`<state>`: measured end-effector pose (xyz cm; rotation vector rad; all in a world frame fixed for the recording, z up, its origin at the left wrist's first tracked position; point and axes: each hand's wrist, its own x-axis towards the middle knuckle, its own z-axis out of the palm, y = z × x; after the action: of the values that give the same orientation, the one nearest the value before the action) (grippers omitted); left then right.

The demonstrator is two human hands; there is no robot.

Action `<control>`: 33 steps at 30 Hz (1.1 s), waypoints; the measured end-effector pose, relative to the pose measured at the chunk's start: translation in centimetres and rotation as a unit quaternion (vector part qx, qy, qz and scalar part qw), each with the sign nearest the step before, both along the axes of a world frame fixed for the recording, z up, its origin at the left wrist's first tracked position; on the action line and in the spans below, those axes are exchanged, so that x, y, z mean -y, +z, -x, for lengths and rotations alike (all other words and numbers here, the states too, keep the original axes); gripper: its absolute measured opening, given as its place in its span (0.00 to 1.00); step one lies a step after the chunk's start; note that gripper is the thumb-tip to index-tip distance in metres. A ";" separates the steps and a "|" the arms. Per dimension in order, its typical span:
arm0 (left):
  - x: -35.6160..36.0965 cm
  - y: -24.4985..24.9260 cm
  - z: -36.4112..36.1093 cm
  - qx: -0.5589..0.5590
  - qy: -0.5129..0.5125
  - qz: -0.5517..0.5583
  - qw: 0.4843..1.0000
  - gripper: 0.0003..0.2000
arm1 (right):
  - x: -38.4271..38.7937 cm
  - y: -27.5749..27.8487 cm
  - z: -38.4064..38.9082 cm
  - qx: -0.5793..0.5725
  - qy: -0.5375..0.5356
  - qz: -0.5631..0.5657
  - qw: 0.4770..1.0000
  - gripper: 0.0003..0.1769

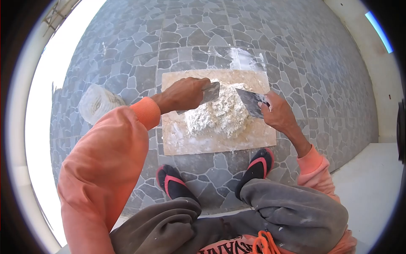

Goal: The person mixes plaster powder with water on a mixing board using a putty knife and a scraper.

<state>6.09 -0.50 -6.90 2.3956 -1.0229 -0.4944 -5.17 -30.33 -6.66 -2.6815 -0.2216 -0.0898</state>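
Observation:
A heap of white, crumbly plaster-like mix (224, 111) lies on a square beige tile (177, 142) on the floor. My left hand (186, 94) is closed round a flat metal scraper (210, 93), whose blade stands at the heap's left upper side. On the other side, my right hand (278, 111) grips a second, wider scraper (249, 101) by its handle, its grey-smeared blade angled toward the heap's right edge. White residue is smeared over the tile's front part.
A clear plastic bag or container (98, 103) stands at the left on the stone-patterned floor (127, 46). White splashes (247, 59) mark the floor behind the tile. My feet in black and pink sandals (173, 182) are close to its front edge. A pale ledge (368, 182) lies at right.

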 end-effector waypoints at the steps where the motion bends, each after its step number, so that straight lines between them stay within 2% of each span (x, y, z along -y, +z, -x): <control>1: -0.2 -0.1 -0.1 -0.003 0.015 0.010 1.000 0.17 | 0.6 -0.2 0.2 -0.061 -0.055 -0.071 0.994 0.12; 2: -0.4 -0.1 -0.1 -0.006 0.029 0.019 0.999 0.18 | 1.2 -0.4 0.5 -0.122 -0.109 -0.141 0.976 0.14; 3: -0.6 -0.3 -0.2 -0.007 0.024 0.023 0.999 0.20 | 1.6 -0.7 0.9 -0.143 -0.121 -0.156 0.970 0.17; 7: -0.7 -0.8 0.1 0.019 -0.018 0.058 0.998 0.17 | 1.1 -0.7 1.6 -0.181 -0.124 -0.173 0.960 0.15; 10: -0.3 -0.6 0.6 0.063 -0.082 0.061 0.993 0.15 | 0.4 0.0 0.9 -0.099 -0.066 -0.160 0.980 0.14; 13: 0.2 -0.4 1.0 0.123 -0.131 0.039 0.983 0.16 | -0.2 2.6 0.3 -0.096 0.022 -0.043 0.994 0.11; 16: 0.1 -0.3 1.0 0.209 -0.164 0.058 0.962 0.15 | -1.2 2.6 0.3 -0.053 0.086 -0.035 0.994 0.10; 21: -0.2 0.3 1.2 0.271 -0.163 0.112 0.942 0.13 | -2.0 1.0 -0.4 -0.070 0.090 0.004 0.993 0.09; 25: -0.6 0.5 0.8 0.259 -0.112 0.130 0.951 0.12 | -1.6 -1.0 -1.0 -0.074 0.065 0.037 0.994 0.10; 27: -1.1 0.6 0.3 0.237 -0.081 0.113 0.962 0.11 | -1.2 -0.3 -0.7 -0.124 0.006 0.009 0.992 0.12; 31: -2.9 0.0 0.0 0.117 0.051 0.076 0.989 0.11 | 0.4 0.0 -0.4 -0.216 -0.118 -0.027 0.969 0.14; 33: -4.0 -0.8 -0.2 0.110 0.076 0.074 0.988 0.12 | 3.0 -1.8 0.1 -0.193 -0.107 -0.074 0.972 0.14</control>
<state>6.27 3.49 -7.69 2.4080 -0.9215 -0.0989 -5.25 -33.28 -8.44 -2.5017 0.1905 0.3345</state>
